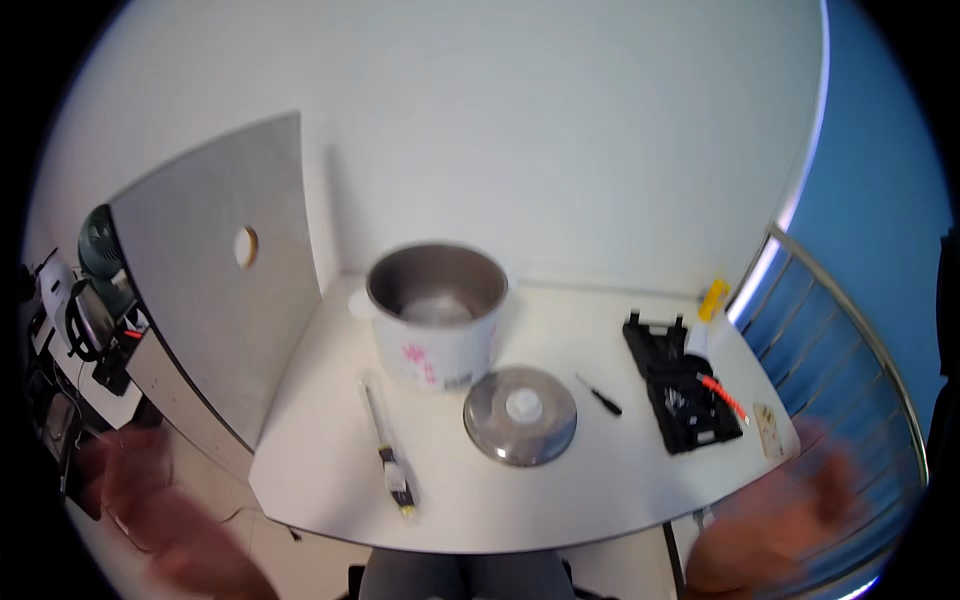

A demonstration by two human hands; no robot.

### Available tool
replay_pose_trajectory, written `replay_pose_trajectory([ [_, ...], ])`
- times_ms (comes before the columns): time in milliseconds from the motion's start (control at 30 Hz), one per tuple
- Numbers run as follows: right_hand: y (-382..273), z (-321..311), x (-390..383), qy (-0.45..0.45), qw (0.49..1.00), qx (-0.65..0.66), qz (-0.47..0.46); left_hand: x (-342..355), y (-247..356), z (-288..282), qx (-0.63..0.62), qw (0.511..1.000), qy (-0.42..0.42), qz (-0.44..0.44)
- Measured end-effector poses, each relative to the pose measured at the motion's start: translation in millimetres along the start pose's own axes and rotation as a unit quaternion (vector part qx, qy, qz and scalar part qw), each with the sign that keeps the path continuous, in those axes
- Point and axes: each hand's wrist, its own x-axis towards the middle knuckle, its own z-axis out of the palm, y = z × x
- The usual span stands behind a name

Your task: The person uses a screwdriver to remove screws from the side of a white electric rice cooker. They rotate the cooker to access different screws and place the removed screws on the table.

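Note:
My left hand (145, 490) hangs off the table's left side, smeared by motion. My right hand (785, 520) is blurred too, just off the front right corner, closest to a small pale strip (768, 431). The fingers of both are too smeared to read. Between them stands a white rice cooker (432, 350) with pink flowers, its top uncovered and its inside grey. A round metal-and-glass lid (520, 430) with a white knob lies in front of it. Left of the lid is a long screwdriver (390, 465) in clear wrapping.
A small black screwdriver (604, 401) lies right of the lid. Farther right, a black tool case (672, 385) is spread open beside an orange-red tool (722, 397) and a yellow item (713, 300). A grey panel (215, 290) borders the left; a metal railing (850, 310) borders the right.

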Motion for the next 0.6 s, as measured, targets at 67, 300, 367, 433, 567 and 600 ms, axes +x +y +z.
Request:
replay_pose_trajectory([
  [67, 36.8, -11.1, -62.8, -0.228, 0.956, -0.119, 0.139, -78.0, -46.9, 40.6, -0.059, 0.948, -0.113, -0.293],
  [300, 123.5, 37.7, -213.5, -0.569, 0.737, -0.274, 0.242, -164.1, -115.2, 44.9, 0.098, 0.82, -0.428, -0.367],
  [367, 126.2, 39.9, -226.2, -0.571, 0.723, -0.295, 0.253, -165.2, -121.0, 48.8, 0.106, 0.834, -0.422, -0.34],
  [433, 125.3, 41.9, -232.7, -0.559, 0.729, -0.292, 0.266, -167.7, -129.9, 46.4, 0.117, 0.84, -0.426, -0.314],
  [567, 137.3, 26.7, -243.0, -0.517, 0.778, -0.28, 0.22, -193.9, -150.3, 47.2, 0.124, 0.833, -0.467, -0.269],
  [600, 139.3, 25.0, -239.9, -0.517, 0.781, -0.282, 0.208, -190.1, -149.9, 51.5, 0.135, 0.825, -0.486, -0.256],
])
